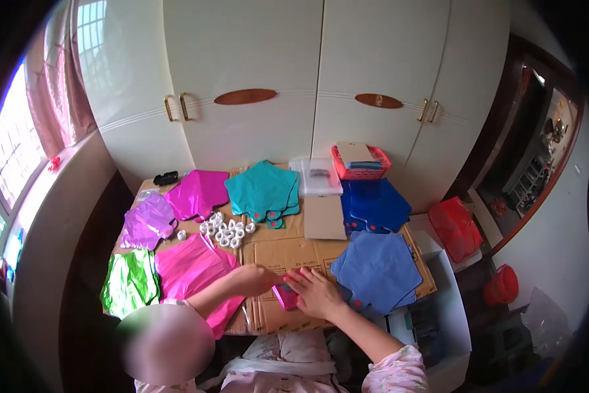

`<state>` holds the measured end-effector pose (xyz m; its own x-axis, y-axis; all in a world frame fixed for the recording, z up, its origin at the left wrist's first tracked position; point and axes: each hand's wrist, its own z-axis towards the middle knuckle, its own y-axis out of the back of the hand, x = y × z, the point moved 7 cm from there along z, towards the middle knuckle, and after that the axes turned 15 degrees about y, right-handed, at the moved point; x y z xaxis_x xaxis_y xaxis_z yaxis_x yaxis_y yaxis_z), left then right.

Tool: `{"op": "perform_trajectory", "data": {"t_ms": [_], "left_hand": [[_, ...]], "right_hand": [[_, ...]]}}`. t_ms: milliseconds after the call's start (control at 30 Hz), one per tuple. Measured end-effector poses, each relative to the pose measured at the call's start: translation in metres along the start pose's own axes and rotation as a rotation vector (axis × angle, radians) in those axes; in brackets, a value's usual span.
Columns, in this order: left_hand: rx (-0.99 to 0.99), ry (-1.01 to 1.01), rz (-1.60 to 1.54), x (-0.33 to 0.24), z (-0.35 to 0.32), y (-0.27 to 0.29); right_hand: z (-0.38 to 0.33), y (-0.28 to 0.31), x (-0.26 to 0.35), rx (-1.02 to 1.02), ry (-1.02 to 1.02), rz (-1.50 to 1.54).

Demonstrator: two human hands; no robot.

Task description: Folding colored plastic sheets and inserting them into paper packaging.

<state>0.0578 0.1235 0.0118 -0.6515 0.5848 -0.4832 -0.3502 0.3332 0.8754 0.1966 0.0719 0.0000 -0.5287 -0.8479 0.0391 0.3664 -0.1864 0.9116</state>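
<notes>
A small folded packet of shiny pink foil [286, 297] lies on the cardboard near the table's front edge. My right hand [315, 295] rests flat over its right side, fingers stretched out. At the packet's upper left corner, my left hand [254, 280] has its fingers pinched together; its fingertips are partly hidden. Under my left forearm spreads a pile of flat pink foil [193, 265] that looks like star-shaped balloons. Just right of my right hand is a stack of matte blue star shapes [376, 272]. Several small white rolls [227, 229] sit beyond my left hand.
More flat foil stacks lie around: green [130, 281], lilac [149, 219], magenta [196, 193], teal [261, 190] and dark blue [375, 206]. A clear plastic box [315, 177], a cardboard piece [324, 217] and a red basket [360, 171] stand at the back. An open white drawer [448, 308] is right.
</notes>
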Motion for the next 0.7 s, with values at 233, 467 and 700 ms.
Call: {"op": "perform_trajectory", "data": {"t_ms": [233, 467, 700], "left_hand": [[-0.248, 0.021, 0.486, -0.024, 0.141, 0.01], [-0.201, 0.026, 0.645, -0.022, 0.183, -0.026], [-0.087, 0.172, 0.436, -0.032, 0.188, 0.0]], "right_hand": [[-0.012, -0.012, 0.018, 0.108, -0.09, -0.007], [-0.031, 0.003, 0.047, 0.266, -0.134, 0.107], [-0.037, 0.001, 0.053, 0.292, -0.082, 0.037]]}}
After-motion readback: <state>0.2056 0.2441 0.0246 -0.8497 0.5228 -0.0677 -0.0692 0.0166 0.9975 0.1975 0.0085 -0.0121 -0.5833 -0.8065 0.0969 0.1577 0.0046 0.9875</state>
